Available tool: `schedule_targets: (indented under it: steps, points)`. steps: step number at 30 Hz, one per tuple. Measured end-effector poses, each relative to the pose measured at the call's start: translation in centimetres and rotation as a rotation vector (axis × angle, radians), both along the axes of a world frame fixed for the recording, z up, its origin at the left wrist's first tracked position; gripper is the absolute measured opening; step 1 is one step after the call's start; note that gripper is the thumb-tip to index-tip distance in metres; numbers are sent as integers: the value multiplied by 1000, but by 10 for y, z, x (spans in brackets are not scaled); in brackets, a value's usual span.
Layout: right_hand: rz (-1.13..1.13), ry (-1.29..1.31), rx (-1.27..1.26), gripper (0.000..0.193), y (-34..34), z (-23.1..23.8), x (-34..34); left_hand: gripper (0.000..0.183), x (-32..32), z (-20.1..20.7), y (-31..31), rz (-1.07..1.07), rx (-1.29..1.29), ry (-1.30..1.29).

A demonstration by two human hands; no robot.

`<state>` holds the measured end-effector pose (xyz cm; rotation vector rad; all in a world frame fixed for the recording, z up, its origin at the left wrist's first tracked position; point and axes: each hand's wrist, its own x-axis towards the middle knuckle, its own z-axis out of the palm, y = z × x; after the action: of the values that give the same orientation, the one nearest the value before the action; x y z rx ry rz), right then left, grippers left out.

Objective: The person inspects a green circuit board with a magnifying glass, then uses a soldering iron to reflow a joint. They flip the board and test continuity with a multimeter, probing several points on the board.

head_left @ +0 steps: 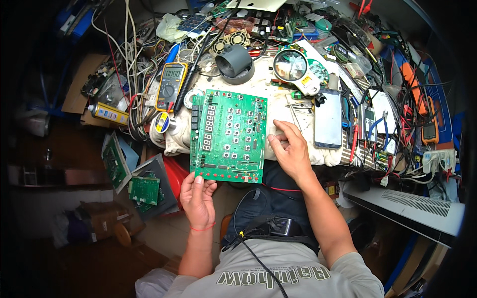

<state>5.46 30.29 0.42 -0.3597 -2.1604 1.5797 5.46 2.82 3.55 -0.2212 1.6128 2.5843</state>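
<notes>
A green circuit board (238, 131) with digit displays (207, 128) and rows of small push buttons lies face up in front of me, its front part jutting past the table edge. My left hand (197, 197) grips its near left corner, thumb on top and fingers underneath. Just beside the right edge of the board, my right hand (291, 153) is open, fingers apart and holding nothing. Whether its thumb tip touches the board, I cannot tell. Left of the board, a yellow multimeter (172, 87) and a black probe or iron handle (182, 97) lie close by.
Beyond the board stand a grey round holder (233, 62) and a magnifier (290, 65). To the right are a phone-like slab (328, 119), tweezers (294, 113) and blue-handled pliers (376, 126). Tangled cables and parts heap at the back. More boards (144, 190) sit low at left.
</notes>
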Motion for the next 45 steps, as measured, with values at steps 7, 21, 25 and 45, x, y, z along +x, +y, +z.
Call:
schedule_targets:
  steps: [7,21,25,45]
  points:
    - [49,-161,-385,44,-4,-2,29,25,14,16,34,24,-129,238]
    - [6,-116,-431,41,-1,3,56,34,15,25,90,-247,-559,747]
    - [-55,17,-177,36,0,23,70,32,1,42,101,-330,-745,995]
    - [197,269,705,37,-1,90,69,25,-54,45,21,-270,-866,805]
